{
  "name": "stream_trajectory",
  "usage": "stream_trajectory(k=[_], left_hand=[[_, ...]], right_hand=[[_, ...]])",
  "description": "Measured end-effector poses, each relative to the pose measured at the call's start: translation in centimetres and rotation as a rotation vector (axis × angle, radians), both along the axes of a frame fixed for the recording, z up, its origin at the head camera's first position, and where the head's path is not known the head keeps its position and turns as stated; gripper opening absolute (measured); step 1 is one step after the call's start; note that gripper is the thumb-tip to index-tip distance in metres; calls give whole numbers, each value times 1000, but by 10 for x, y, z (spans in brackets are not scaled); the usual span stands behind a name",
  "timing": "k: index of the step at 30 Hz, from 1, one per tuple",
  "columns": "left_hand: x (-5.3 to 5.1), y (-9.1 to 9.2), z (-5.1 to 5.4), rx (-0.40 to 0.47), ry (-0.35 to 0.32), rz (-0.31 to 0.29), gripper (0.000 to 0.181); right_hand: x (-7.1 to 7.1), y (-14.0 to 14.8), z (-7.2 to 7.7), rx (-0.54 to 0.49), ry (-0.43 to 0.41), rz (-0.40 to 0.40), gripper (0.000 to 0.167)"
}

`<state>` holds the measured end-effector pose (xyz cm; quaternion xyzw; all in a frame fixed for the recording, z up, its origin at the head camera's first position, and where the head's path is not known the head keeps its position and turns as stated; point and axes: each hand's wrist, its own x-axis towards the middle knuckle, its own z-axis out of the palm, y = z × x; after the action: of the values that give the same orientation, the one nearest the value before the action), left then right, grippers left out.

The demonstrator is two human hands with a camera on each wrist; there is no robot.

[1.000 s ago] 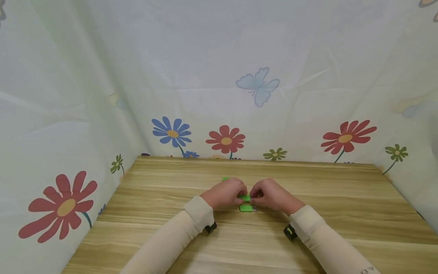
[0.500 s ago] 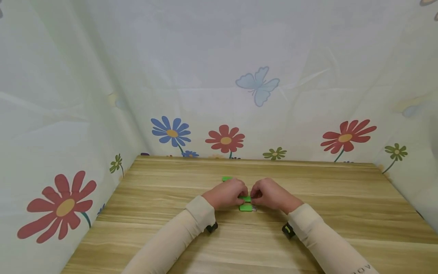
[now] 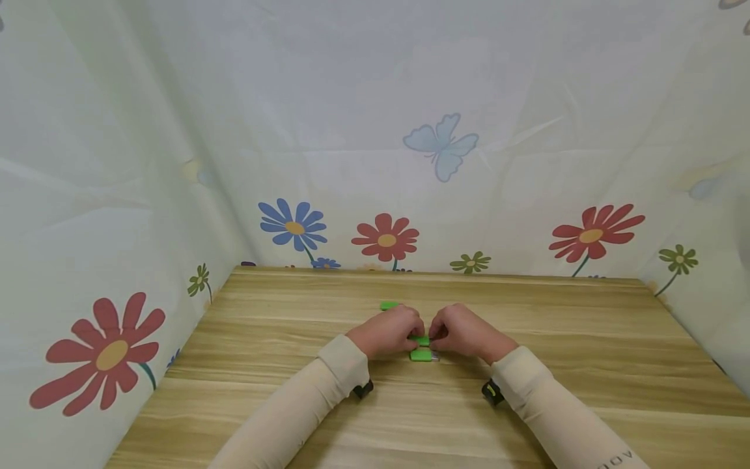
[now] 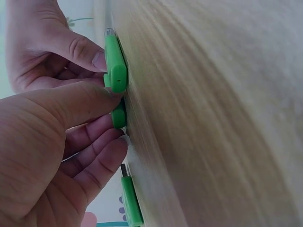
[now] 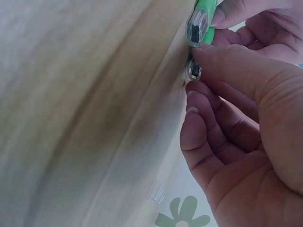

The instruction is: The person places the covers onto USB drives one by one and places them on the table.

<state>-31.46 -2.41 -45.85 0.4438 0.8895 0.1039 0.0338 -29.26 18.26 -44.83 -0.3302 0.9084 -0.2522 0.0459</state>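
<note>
Between the two hands lies a green USB stick [image 3: 420,341]. My left hand [image 3: 388,331] pinches its green body [image 4: 118,118] between thumb and fingers. At the other end, the thumb and fingers of my right hand [image 3: 471,334] pinch its clear cap [image 5: 194,71]. A second green stick [image 3: 420,355] lies flat just nearer, close to the fingertips, its clear cap [image 5: 196,31] on and pointing right. Farther back and left is a third green stick [image 3: 388,305]; in the left wrist view this stick [image 4: 132,201] shows a bare metal plug.
The wooden table [image 3: 281,299] carries these things. In the right wrist view a loose clear cap [image 5: 156,193] lies on it near the far edge. A flowered curtain [image 3: 351,163] stands behind the table and at its sides.
Both hands have stayed nearly in place round the middle stick. Slightly more of the back green stick shows than a second ago, and the right forearm has shifted a little left.
</note>
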Motion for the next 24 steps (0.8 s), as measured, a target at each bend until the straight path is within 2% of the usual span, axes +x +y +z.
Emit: stream_trajectory(k=[16,20,24], left_hand=[[-2,-4,2,17,-71,36,4],[-3,-10,4,51,-88,51,10],[-2,-17,11,68,-85,106,8]], right_hand=[[2,0,4,26,1,-10,5],[4,1,8,38,-2,-63,5],[3,5,14,41,-3,-113,9]])
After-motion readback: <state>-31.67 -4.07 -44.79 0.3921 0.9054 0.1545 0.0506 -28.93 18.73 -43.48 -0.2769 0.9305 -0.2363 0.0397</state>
